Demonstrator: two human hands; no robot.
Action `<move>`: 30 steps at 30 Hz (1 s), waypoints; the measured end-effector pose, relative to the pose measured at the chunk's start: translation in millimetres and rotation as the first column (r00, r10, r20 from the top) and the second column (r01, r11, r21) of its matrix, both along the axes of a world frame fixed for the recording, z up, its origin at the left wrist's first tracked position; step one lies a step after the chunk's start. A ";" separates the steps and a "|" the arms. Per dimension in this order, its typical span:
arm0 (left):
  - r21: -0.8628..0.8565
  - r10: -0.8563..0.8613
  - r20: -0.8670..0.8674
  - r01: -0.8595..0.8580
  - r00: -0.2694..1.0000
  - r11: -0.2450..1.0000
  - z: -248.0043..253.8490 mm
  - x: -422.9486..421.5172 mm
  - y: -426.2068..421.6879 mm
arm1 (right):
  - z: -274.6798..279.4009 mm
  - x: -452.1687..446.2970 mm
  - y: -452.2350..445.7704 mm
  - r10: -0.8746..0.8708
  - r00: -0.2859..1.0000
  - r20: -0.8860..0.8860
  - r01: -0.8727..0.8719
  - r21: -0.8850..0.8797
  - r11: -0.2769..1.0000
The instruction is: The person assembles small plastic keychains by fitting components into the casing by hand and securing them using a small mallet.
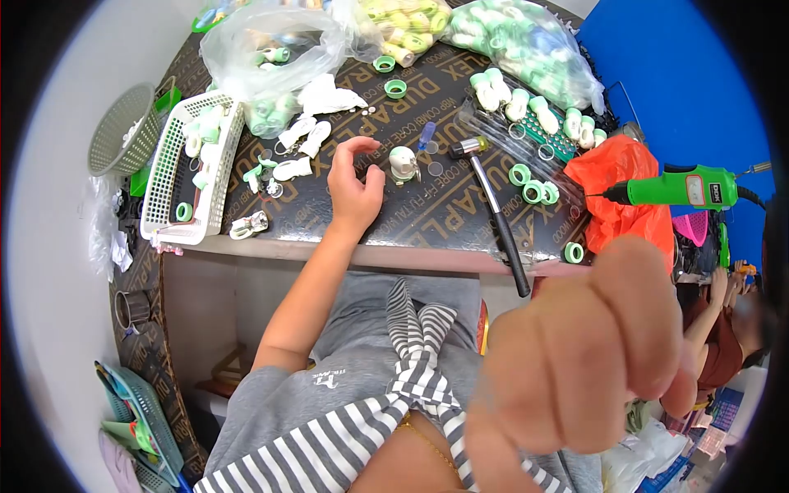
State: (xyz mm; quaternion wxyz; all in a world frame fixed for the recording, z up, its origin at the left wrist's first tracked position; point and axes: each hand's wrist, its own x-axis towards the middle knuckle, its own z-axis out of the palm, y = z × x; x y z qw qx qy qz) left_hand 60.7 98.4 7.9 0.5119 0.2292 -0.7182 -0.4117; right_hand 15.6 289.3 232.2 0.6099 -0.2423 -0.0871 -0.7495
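Observation:
My left hand [358, 182] rests over the dark table with its fingers curled and apart, nothing between them. Just right of it stands a small white and green part [403, 163] with a metal piece at its base. My right hand [588, 353] is raised close to the camera, large and blurred, its fingers folded; what they hold, if anything, is hidden. A hammer [495, 209] with a black handle lies between the hands. Near it are a blue piece [426, 135] and clear discs [435, 168]. White parts [315, 138] with rings lie left of my left hand.
A white basket [154, 222] holds green and white parts at the left. Plastic bags [526, 49] of parts line the back. Green rings [532, 191] lie right of the hammer. A green power screwdriver [682, 190] hangs over a red bag [612, 164]. Another person [731, 337] is far right.

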 end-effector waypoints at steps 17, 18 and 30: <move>0.005 0.050 0.056 -0.050 0.997 0.999 3.8 1.4 2.3 | 1.7 17.4 -19.2 0.102 0.995 0.021 -0.100 -0.090 0.991; -0.001 0.055 0.055 -0.055 0.997 0.998 2.7 1.1 1.7 | 1.6 15.9 -22.8 0.105 0.994 0.005 -0.104 -0.109 0.989; 0.011 0.064 0.088 -0.065 0.994 0.998 0.6 1.5 2.2 | -1.5 10.6 -51.0 0.119 0.975 -0.188 -0.174 -0.311 0.934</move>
